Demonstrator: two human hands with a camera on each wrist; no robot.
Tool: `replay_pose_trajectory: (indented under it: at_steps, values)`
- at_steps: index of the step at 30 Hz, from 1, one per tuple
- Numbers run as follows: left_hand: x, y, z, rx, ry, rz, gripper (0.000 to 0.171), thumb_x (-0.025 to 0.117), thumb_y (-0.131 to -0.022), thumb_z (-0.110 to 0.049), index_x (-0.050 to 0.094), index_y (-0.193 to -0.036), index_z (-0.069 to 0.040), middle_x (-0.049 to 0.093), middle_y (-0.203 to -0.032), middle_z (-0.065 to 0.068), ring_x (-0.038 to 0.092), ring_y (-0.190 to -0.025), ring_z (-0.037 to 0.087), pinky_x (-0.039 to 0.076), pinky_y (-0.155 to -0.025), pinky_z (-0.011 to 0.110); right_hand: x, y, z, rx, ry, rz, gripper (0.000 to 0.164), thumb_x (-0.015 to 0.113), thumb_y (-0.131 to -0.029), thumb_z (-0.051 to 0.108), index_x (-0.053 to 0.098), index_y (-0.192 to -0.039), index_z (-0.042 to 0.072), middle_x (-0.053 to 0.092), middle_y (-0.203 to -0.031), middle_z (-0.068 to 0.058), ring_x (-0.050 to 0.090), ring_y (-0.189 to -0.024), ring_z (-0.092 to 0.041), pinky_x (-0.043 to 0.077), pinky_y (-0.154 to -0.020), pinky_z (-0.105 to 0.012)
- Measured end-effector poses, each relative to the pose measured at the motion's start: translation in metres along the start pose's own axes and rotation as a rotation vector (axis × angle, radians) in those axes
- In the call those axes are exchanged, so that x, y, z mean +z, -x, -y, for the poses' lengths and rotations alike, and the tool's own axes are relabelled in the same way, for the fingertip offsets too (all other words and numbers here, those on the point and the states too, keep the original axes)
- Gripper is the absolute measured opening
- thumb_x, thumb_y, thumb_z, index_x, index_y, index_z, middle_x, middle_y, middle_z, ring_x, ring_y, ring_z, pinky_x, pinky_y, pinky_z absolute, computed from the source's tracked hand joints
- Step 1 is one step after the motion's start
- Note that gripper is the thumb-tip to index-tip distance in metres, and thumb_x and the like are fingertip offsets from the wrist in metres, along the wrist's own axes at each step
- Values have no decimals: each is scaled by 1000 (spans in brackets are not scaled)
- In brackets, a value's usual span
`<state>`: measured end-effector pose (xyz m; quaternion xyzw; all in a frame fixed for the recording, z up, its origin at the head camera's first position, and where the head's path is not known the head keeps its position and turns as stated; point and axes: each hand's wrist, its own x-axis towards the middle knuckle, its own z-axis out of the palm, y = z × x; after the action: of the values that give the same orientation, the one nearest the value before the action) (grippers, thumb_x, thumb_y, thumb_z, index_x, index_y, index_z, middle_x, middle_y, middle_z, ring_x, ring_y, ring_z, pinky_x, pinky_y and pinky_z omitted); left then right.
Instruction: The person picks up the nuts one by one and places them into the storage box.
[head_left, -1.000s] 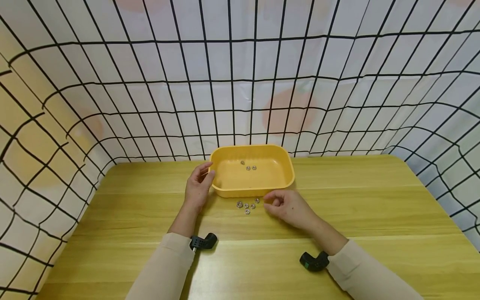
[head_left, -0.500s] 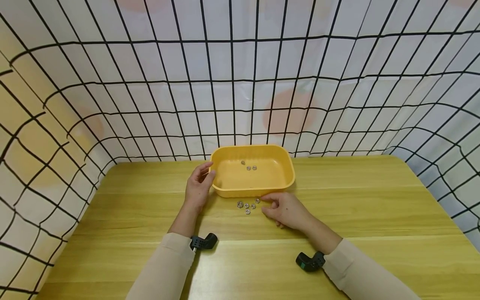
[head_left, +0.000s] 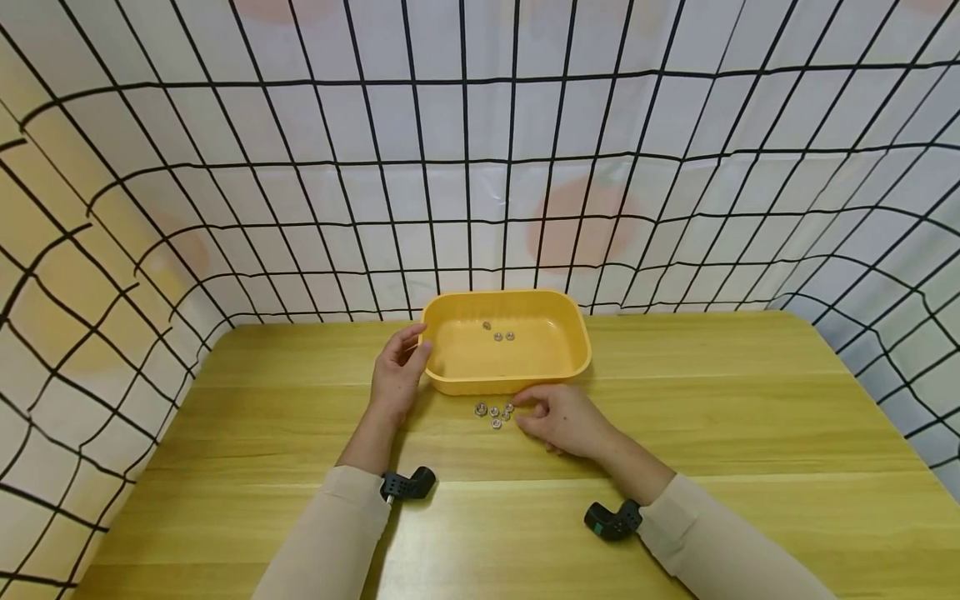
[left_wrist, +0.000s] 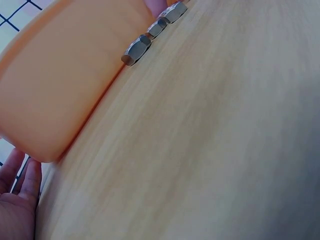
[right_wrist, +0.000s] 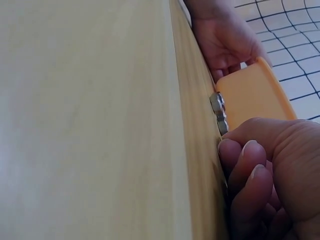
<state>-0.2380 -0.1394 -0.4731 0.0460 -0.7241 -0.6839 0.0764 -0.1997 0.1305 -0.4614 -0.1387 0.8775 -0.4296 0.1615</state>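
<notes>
Since the right hand (head_left: pixel 567 421), pinching nothing, nudged one hex nut (head_left: pixel 510 407) left, the other loose nuts (head_left: pixel 494 412) have it bunched closer; relaxed left hand (head_left: pixel 397 372) touches yellow tray (head_left: pixel 472 387).

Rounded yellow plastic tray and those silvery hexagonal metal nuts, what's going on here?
A person's left hand rests against the left end of the tray. Their right hand seems to touch one of five nuts clustered on the yellowish wooden table in front of it. Three more lie inside the tray.
</notes>
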Motion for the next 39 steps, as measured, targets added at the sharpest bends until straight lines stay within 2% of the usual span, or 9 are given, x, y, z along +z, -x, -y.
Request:
replay_pose_trajectory:
  at_steps: [11, 18, 29, 39]
  values:
    - [0, 0, 0, 12, 4, 5, 37, 63, -103, -21, 61, -139, -13, 54, -142, 15, 51, -136, 30, 43, -114, 46, 5, -3, 4, -44, 2, 2, 19, 73, -94, 20, 75, -113, 16, 59, -64, 2, 52, -45, -12, 40, -43, -24]
    - [0, 0, 1, 0, 6, 4, 36, 63, -103, -22, 62, -138, -15, 55, -142, 13, 51, -135, 29, 43, -114, 45, 9, -7, 8, -59, 39, 2, 24, 73, -93, 20, 75, -117, 16, 61, -64, 3, 55, -46, -12, 43, -46, -25]
    - [0, 0, 1, 4, 6, 6, 36, 63, -103, -22, 62, -138, -15, 54, -143, 13, 51, -135, 29, 43, -114, 45, 12, -9, 10, -41, 59, -5, 9, 74, -93, 22, 74, -101, 19, 59, -63, 4, 53, -44, -12, 43, -46, -26]
    - [-1, -2, 2, 1, 15, 14, 37, 63, -102, -22, 61, -138, -15, 54, -142, 14, 52, -134, 29, 43, -113, 45, 12, -8, 11, -45, 39, 1, 6, 75, -92, 22, 74, -97, 18, 61, -63, 4, 52, -44, -12, 40, -45, -25]
